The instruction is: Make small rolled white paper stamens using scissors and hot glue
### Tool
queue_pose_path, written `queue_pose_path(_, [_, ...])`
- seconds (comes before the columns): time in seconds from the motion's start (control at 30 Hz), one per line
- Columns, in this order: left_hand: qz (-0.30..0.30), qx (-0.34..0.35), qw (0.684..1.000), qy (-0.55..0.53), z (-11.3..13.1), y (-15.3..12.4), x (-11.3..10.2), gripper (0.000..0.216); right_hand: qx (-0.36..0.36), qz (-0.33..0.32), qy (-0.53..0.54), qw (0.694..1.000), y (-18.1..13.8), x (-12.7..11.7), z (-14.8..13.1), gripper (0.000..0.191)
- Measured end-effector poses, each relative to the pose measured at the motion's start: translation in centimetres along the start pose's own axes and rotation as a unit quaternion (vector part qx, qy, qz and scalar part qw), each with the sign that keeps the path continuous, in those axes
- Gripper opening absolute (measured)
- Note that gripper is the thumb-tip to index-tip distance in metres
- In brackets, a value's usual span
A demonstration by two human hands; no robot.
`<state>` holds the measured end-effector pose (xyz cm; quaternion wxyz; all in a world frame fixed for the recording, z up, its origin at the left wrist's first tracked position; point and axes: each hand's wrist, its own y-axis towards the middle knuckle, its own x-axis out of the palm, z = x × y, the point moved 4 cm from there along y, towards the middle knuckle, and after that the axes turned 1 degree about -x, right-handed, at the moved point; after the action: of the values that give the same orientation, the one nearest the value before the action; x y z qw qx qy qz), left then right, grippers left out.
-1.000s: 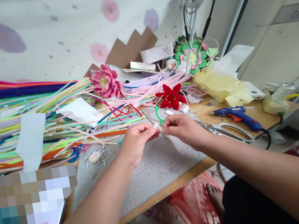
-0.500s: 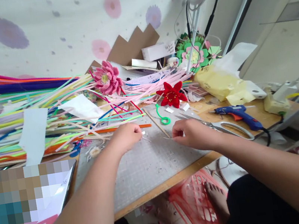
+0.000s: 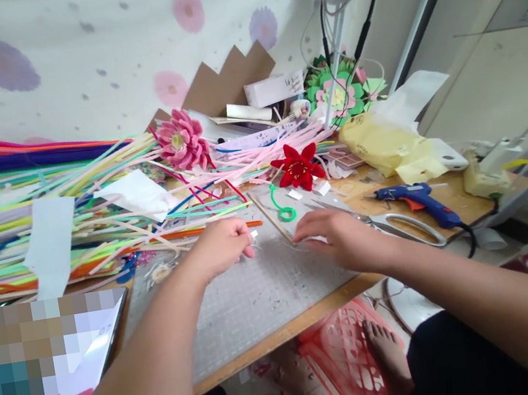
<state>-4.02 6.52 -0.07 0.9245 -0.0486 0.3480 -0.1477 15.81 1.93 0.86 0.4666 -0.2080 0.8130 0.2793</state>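
My left hand point(image 3: 221, 245) rests on the grey cutting mat point(image 3: 249, 293) with its fingers curled in a pinch around a small white scrap point(image 3: 253, 233). My right hand point(image 3: 334, 233) lies lower on the mat with its fingers stretched flat, pressing on a thin wire piece by a wooden stick point(image 3: 270, 220). A green pipe-cleaner loop point(image 3: 283, 206) lies just beyond the hands. A red pipe-cleaner flower point(image 3: 298, 167) sits behind it.
A big heap of coloured pipe cleaners point(image 3: 46, 212) fills the left of the table. Scissors point(image 3: 399, 226) and a blue glue gun point(image 3: 419, 199) lie right of my right hand. A pink flower point(image 3: 179, 141), yellow bag point(image 3: 386, 145) and red basket point(image 3: 349, 357) under the table are nearby.
Both hands came down from in front of me to the mat and moved apart. The right hand went from a pinch to lying flat on the mat.
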Motion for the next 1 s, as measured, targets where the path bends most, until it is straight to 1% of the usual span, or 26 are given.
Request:
queue_pose_path(0.07, [-0.009,-0.004,1.0,-0.009,0.2,-0.1,0.1,0.008,-0.063,-0.013,-0.004,0.998,0.8,1.1,-1.1,0.027])
queue_pose_path(0.13, [-0.011,-0.009,1.0,-0.02,0.2,-0.2,0.0,0.008,-0.1,-0.042,-0.004,0.994,1.7,2.4,-2.1,0.032])
queue_pose_path(0.23, [-0.008,-0.017,0.999,-0.04,-0.1,0.0,-0.4,0.008,-0.098,-0.093,-0.021,0.991,2.9,3.9,-2.8,0.041])
queue_pose_path(0.3, [0.014,-0.019,0.998,-0.057,-0.3,0.1,-1.1,0.007,-0.081,-0.115,-0.042,0.989,3.4,4.3,-2.8,0.042])
queue_pose_path(0.33, [0.042,-0.018,0.997,-0.068,-0.4,0.2,-1.7,0.007,-0.074,-0.121,-0.046,0.989,3.6,4.3,-2.8,0.041])
queue_pose_path(0.37, [0.084,-0.014,0.993,-0.08,-0.5,0.3,-2.4,0.007,-0.07,-0.124,-0.044,0.989,3.6,4.3,-2.7,0.039])
queue_pose_path(0.4, [0.134,-0.01,0.987,-0.09,-0.6,0.4,-3.1,0.008,-0.069,-0.126,-0.036,0.989,3.7,4.2,-2.6,0.038])
queue_pose_path(0.43, [0.199,0.001,0.974,-0.106,-0.6,0.3,-3.9,0.009,-0.07,-0.126,-0.027,0.989,3.7,4.1,-2.5,0.037])
queue_pose_path(0.47, [0.27,0.023,0.953,-0.133,-0.6,0.1,-4.7,0.01,-0.071,-0.122,-0.016,0.99,3.7,4.0,-2.4,0.036])
queue_pose_path(0.5, [0.335,0.053,0.926,-0.168,-0.6,-0.1,-5.2,0.01,-0.074,-0.114,-0.004,0.991,3.7,3.9,-2.3,0.035])
queue_pose_path(0.53, [0.385,0.089,0.894,-0.21,-0.5,-0.4,-5.5,0.01,-0.075,-0.101,0.011,0.992,3.7,3.8,-2.3,0.035])
queue_pose_path(0.57, [0.409,0.123,0.868,-0.253,-0.4,-0.6,-5.4,0.01,-0.072,-0.08,0.029,0.994,3.8,3.7,-2.2,0.033])
queue_pose_path(0.6, [0.404,0.15,0.854,-0.29,-0.3,-0.6,-5.1,0.011,-0.061,-0.054,0.052,0.995,3.9,3.5,-2.1,0.031])
queue_pose_path(0.63, [0.376,0.164,0.855,-0.316,-0.1,-0.5,-4.4,0.012,-0.044,-0.02,0.08,0.996,4.0,3.2,-2.0,0.028])
queue_pose_path(0.7, [0.275,0.159,0.891,-0.323,0.4,-0.2,-2.6,0.014,0.012,0.062,0.132,0.989,4.0,2.1,-1.6,0.02])
queue_pose_path(0.8, [0.133,0.152,0.933,-0.297,1.2,-0.3,0.1,0.016,0.121,0.173,0.171,0.962,3.1,-0.8,-0.5,0.009])
queue_pose_path(0.87, [0.049,0.144,0.948,-0.278,1.7,-0.7,1.4,0.017,0.175,0.221,0.169,0.945,1.5,-3.2,0.5,0.011])
queue_pose_path(0.9, [0.019,0.14,0.952,-0.272,1.9,-0.9,1.8,0.017,0.19,0.243,0.162,0.937,0.4,-4.5,1.3,0.012])
queue_pose_path(0.97, [-0.017,0.136,0.955,-0.263,2.2,-1.3,2.4,0.017,0.212,0.274,0.133,0.929,-2.5,-6.6,3.3,0.009])
queue_pose_path(1.0, [-0.026,0.133,0.956,-0.261,2.3,-1.4,2.5,0.017,0.233,0.277,0.108,0.926,-4.3,-7.4,4.5,0.009])
